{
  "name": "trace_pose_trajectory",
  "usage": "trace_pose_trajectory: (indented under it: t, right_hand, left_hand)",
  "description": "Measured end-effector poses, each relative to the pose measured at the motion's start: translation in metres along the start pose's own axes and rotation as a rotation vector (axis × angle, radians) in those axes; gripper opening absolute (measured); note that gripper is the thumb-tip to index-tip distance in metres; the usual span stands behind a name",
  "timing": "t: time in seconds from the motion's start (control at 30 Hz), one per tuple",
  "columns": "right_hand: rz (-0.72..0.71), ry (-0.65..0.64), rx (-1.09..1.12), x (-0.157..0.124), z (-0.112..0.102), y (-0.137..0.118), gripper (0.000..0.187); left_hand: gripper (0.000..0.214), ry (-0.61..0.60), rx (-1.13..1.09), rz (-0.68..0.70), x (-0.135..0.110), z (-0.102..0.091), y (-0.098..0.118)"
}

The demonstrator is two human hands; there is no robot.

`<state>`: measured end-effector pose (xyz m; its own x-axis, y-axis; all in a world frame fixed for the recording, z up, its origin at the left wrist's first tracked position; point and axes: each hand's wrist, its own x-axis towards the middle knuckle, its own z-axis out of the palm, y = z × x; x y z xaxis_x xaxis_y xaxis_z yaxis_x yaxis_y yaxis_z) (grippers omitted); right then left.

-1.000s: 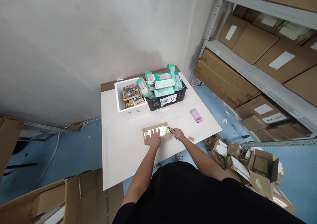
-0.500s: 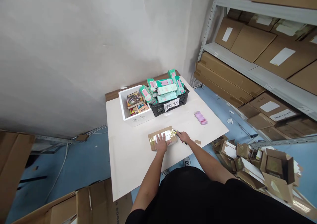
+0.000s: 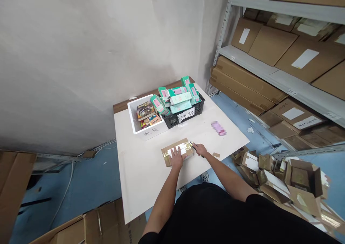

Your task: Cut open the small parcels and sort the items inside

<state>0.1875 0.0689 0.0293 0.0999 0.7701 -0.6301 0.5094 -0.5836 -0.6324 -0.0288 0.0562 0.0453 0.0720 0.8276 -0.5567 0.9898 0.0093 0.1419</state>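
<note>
The left hand [image 3: 177, 158] lies flat on a small taped brown cardboard parcel [image 3: 180, 144], while at its three o'clock the right hand [image 3: 201, 150] grips a slim dark cutter [image 3: 193, 144] against the parcel's edge.

Both bare forearms reach forward, converging. The left hand [image 3: 177, 158] lies flat, palm down, fingers spread. The right hand [image 3: 201, 150] sits just beside it, fingers curled closed in a grip.

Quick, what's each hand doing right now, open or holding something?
Left hand: open, lying flat on the taped cardboard parcel.
Right hand: closed around a cutter, its tip at the parcel's right end.
</note>
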Motion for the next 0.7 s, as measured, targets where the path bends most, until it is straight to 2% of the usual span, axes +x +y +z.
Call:
trace_pose_trajectory:
  t: [0.3, 0.5, 0.7]
  right_hand:
    - [-0.010, 0.008, 0.013, 0.006, -0.010, 0.000, 0.062]
    - [-0.048, -0.049, -0.086, 0.009, -0.011, -0.009, 0.060]
    - [-0.056, -0.098, -0.272, -0.001, -0.025, -0.013, 0.060]
  left_hand:
    - [0.085, 0.049, -0.015, 0.017, 0.008, 0.012, -0.006]
    - [0.084, 0.036, -0.009, 0.005, 0.008, 0.009, -0.005]
    - [0.085, 0.049, 0.010, 0.001, 0.007, 0.010, -0.004]
